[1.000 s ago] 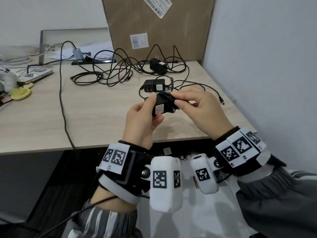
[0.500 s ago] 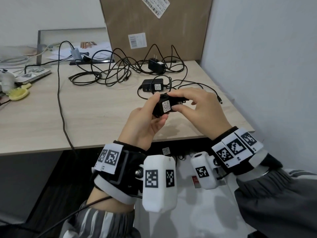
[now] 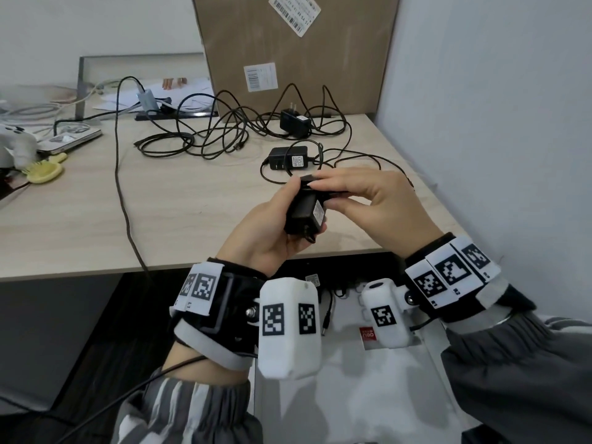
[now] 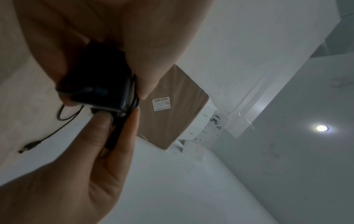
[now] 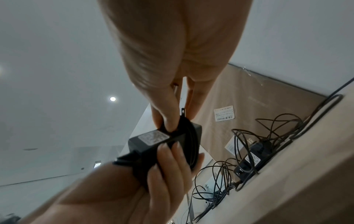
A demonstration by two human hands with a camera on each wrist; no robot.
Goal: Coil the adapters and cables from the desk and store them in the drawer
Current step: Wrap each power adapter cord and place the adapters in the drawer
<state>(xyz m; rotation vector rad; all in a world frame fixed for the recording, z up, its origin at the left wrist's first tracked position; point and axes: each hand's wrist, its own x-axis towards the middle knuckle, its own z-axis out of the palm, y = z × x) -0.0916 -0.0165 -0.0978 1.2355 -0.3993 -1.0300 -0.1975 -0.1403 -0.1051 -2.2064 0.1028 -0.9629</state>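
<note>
Above the desk edge: I see both hands meeting on one black adapter (image 3: pixel 304 216), lifted clear of the desk (image 3: pixel 192 219).
Left hand: my left hand (image 3: pixel 266 241) wraps the adapter's lower body, fingers curled round it, thumb up along its left side; the right wrist view shows those fingers (image 5: pixel 168 165) lying across the black casing.
Right hand: my right hand (image 3: pixel 378 206) pinches the adapter's top end, thumb underneath and fingers laid over it; from the left wrist view a barrel plug sits pressed between thumb and finger just under the casing.
Held adapter: upright, white label facing right, its thin cable wound round the body; in the right wrist view a metal prong shows between the right fingertips.
Second adapter (image 3: pixel 288 158): flat on the desk just beyond the hands, its cable (image 3: pixel 352 155) looping loosely to the right.
Third adapter (image 3: pixel 294 123): further back, prongs up, near the cardboard box (image 3: pixel 288 52).
Cable tangle (image 3: pixel 205 136): black loops spread left of the third adapter.
Drawer (image 3: pixel 352 395): open below the desk edge, white inside, under my wrists.
Far left: a yellow brush (image 3: pixel 45 171) lies on the desk.
</note>
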